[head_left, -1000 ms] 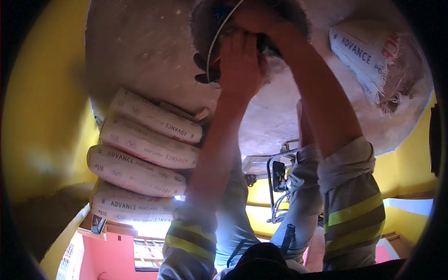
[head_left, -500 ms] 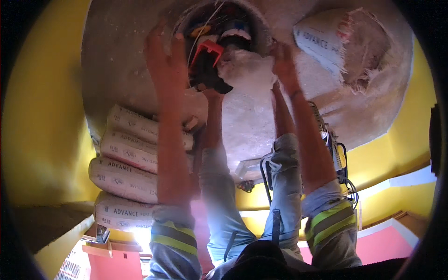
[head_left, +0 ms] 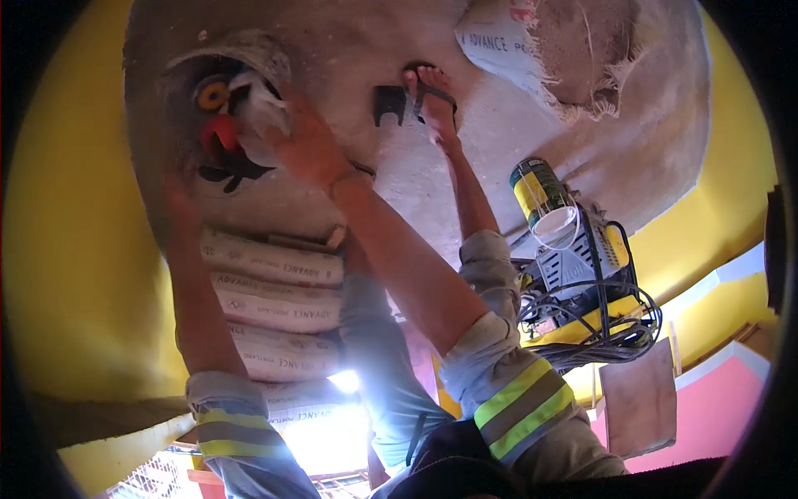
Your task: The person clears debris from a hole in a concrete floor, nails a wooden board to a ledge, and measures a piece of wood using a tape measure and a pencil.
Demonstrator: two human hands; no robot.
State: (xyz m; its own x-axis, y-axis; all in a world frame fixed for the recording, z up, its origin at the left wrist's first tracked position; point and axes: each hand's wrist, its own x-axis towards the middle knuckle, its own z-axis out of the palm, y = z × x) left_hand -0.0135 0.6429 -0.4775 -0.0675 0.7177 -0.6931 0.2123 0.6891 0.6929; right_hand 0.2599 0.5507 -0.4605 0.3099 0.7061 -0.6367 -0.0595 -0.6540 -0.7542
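An open round-mouthed container [head_left: 270, 50] lies at the far left, holding a yellow ring-shaped piece [head_left: 213, 96] and other items. A red piece [head_left: 219, 135] and a black piece [head_left: 236, 170] show at its near side. My right hand [head_left: 309, 148] reaches across to it, fingers closed on a whitish crumpled plastic bag [head_left: 264, 115]. Whether this bag is part of the container I cannot tell. My left hand [head_left: 179, 195] is to the left of the black piece, smeared by motion, its fingers unreadable.
Stacked bags of cement [head_left: 278, 299] lie below my hands. A torn sack [head_left: 499, 37] is at the far right. My sandalled foot [head_left: 434, 96] stands beside a notched black piece [head_left: 388, 106]. A paint can [head_left: 532, 190], a machine [head_left: 573, 258] and coiled cables [head_left: 607, 341] are at right.
The container and its contents have shifted from the middle to the left, with my hands. My right arm now slants across leftward. The foot and paint can have come into view.
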